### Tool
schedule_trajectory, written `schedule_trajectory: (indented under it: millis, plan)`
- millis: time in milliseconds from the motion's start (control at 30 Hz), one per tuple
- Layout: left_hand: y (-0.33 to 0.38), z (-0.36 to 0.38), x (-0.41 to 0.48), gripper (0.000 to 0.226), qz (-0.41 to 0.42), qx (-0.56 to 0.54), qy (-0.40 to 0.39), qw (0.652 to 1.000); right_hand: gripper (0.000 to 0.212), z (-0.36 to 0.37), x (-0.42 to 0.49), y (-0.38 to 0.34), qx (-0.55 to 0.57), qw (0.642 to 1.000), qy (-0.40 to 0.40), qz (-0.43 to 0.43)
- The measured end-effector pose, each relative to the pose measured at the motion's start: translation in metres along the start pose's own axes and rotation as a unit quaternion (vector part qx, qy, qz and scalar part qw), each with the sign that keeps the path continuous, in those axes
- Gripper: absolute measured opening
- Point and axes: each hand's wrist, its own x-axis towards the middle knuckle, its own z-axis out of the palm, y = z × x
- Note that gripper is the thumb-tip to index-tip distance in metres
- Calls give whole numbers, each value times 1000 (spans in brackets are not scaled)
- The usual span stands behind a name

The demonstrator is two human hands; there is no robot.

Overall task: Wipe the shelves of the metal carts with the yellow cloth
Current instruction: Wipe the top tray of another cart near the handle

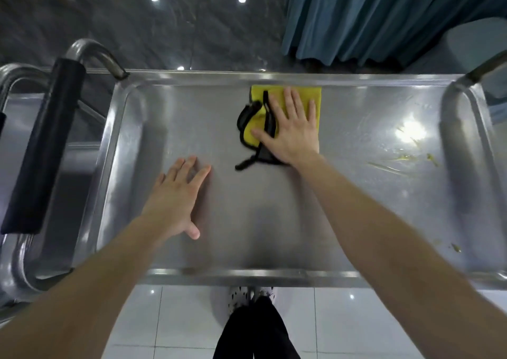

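Note:
The top shelf of a metal cart [356, 183] fills the middle of the head view. A yellow cloth with black trim [255, 124] lies folded near the shelf's far edge. My right hand [292, 128] presses flat on the cloth with straight, spread fingers. My left hand [177, 198] rests flat on the bare steel, nearer and to the left, holding nothing. Yellowish smears and crumbs [406, 158] mark the right part of the shelf.
A second metal cart with a black padded handle [45, 144] stands close on the left. A blue curtain [384, 15] hangs at the back right over a dark marble floor. White floor tiles and my legs [255, 331] show below the near rim.

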Motion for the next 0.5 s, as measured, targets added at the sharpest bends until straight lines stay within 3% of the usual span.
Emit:
schedule_trajectory:
  millis: [167,267,367,500]
  plan:
    - [3,-9,-4,171,1,-2,-3,1000,92,7,-194,-13,11,998,-13,-55]
    - [5,-11,-7,170,3,0,-7,1000,91,8,-264,-5,13,998,-42,-48]
    - [8,-10,-7,170,2,5,-4,1000,93,7,-245,10,1,999,-37,-39]
    - [6,-5,-3,170,10,5,5,1000,92,5,-114,41,-6,1000,1,-1]
